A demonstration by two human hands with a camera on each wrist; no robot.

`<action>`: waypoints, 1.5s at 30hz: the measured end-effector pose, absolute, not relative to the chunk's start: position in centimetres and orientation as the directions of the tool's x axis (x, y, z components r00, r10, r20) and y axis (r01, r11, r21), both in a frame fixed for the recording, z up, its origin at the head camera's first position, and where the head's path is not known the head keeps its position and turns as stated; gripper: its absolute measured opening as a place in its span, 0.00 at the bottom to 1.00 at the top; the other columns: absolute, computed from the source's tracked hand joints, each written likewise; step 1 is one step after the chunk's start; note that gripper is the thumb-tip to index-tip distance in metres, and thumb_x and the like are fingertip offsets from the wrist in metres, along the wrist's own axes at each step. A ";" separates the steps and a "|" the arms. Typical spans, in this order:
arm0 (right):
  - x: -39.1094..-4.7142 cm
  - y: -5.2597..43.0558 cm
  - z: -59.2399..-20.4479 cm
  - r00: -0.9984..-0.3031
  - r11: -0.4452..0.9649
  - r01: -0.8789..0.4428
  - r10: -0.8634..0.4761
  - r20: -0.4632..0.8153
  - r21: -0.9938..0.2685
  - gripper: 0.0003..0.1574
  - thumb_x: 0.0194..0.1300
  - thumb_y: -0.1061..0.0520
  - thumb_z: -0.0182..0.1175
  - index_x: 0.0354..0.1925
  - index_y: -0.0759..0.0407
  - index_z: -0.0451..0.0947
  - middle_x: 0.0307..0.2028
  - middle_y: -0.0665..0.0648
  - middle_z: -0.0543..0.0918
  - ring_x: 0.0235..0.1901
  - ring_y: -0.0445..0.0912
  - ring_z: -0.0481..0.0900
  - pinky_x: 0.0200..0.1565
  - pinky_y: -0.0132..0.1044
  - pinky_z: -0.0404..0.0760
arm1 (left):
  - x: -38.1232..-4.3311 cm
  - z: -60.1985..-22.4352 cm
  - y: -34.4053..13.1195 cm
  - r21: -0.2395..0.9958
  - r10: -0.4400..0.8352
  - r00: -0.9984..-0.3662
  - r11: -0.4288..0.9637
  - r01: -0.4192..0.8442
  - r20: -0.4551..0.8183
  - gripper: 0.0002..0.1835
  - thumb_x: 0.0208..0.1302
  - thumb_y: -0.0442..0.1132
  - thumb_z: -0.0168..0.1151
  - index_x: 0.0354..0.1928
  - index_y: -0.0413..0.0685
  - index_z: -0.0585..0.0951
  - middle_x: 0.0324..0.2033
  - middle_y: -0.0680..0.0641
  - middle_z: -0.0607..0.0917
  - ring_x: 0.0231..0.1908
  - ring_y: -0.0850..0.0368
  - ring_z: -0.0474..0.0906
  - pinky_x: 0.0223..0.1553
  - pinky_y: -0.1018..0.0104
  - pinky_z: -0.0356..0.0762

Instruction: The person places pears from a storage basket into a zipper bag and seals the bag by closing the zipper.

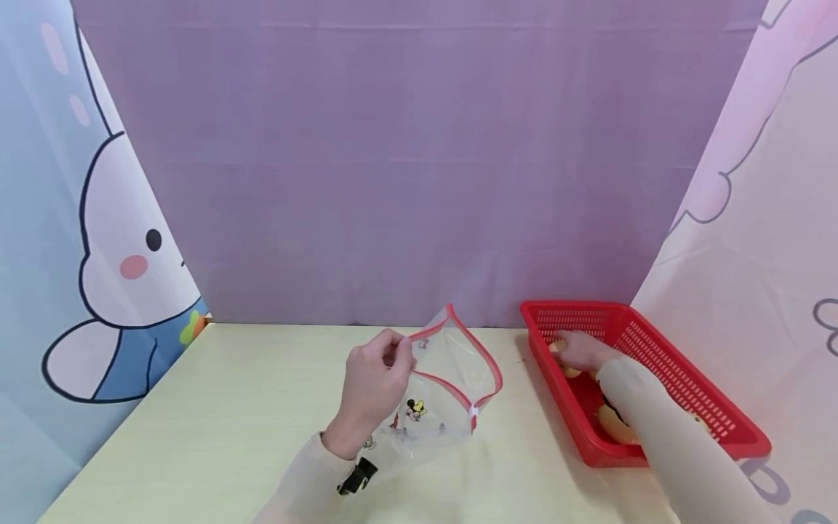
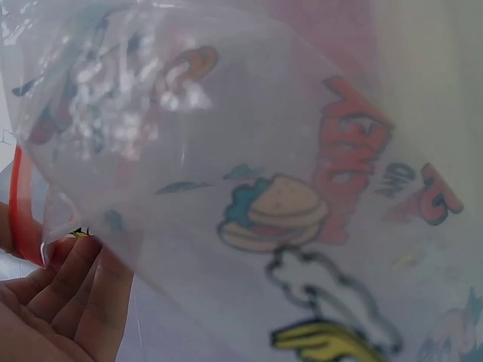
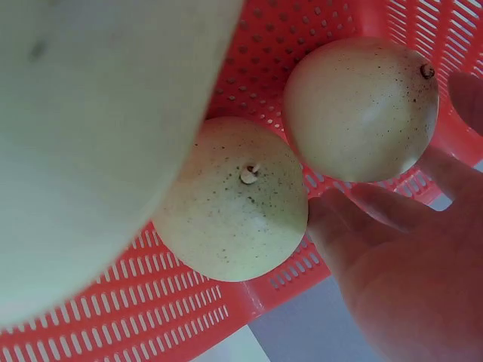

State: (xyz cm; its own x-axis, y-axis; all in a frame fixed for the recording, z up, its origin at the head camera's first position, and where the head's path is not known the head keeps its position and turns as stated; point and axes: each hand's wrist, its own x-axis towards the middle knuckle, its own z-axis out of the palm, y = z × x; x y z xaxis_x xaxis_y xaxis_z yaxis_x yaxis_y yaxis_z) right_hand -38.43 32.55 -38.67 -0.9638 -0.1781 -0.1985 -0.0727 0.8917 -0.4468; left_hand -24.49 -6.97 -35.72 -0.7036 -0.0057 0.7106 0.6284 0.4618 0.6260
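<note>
A clear zip bag [image 1: 432, 418] with red edging, a white slider and printed cartoon pictures hangs with its mouth spread apart. At the near left of that mouth, my left hand [image 1: 380, 375] pinches the red-edged rim. In the left wrist view the bag's printed plastic [image 2: 279, 219] fills most of the picture. My right hand [image 3: 423, 264] reaches inside the red basket [image 1: 681, 364], its fingers extended beside two round, pale yellow fruits. A speckled fruit [image 3: 362, 109] lies between thumb and fingers; another fruit [image 3: 234, 200] touches the fingertips. A third rounded surface looms blurred, close to the camera.
The basket, with slotted walls, stands at the right of the pale table [image 1: 262, 393]. More yellow fruit [image 1: 615, 426] lies in its near half, partly under the right sleeve. A purple cloth [image 1: 419, 160] hangs behind, with printed cloths at both sides.
</note>
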 end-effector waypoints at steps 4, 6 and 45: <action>-38.7 32.5 -38.7 -0.955 0.883 -0.054 -0.182 -0.233 -0.466 0.59 0.52 0.42 0.75 0.75 0.59 0.63 0.57 0.64 0.76 0.51 0.56 0.77 0.45 0.47 0.83 | -24.4 -35.7 -7.0 0.623 -0.005 -0.702 0.466 0.629 0.712 0.09 0.71 0.31 0.58 0.30 0.43 0.82 0.20 0.57 0.83 0.18 0.68 0.74 0.21 0.69 0.74; -38.7 32.5 -38.7 -0.953 0.886 -0.051 -0.181 -0.243 -0.461 0.61 0.49 0.42 0.76 0.75 0.58 0.63 0.57 0.63 0.76 0.49 0.55 0.77 0.44 0.45 0.83 | -24.4 -35.7 -7.0 0.623 -0.003 -0.704 0.467 0.627 0.711 0.09 0.71 0.31 0.58 0.30 0.44 0.82 0.20 0.57 0.83 0.18 0.68 0.74 0.21 0.69 0.73; -37.9 32.8 -37.6 -0.948 0.922 -0.076 -0.185 -0.258 -0.380 0.40 0.55 0.45 0.70 0.63 0.59 0.75 0.52 0.61 0.79 0.49 0.57 0.75 0.42 0.50 0.81 | -24.4 -35.3 -7.4 0.632 -0.004 -0.711 0.461 0.623 0.703 0.10 0.71 0.31 0.58 0.30 0.42 0.82 0.20 0.55 0.83 0.17 0.67 0.73 0.19 0.68 0.71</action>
State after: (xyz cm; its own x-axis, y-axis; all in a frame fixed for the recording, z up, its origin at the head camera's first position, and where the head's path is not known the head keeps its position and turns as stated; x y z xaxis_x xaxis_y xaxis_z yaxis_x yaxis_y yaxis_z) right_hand -37.95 32.80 -37.61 -0.9482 -0.1846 -0.2584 -0.0760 0.9219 -0.3798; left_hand -24.45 -7.40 -35.25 -0.7109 -0.0041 0.7033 0.6228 0.4609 0.6322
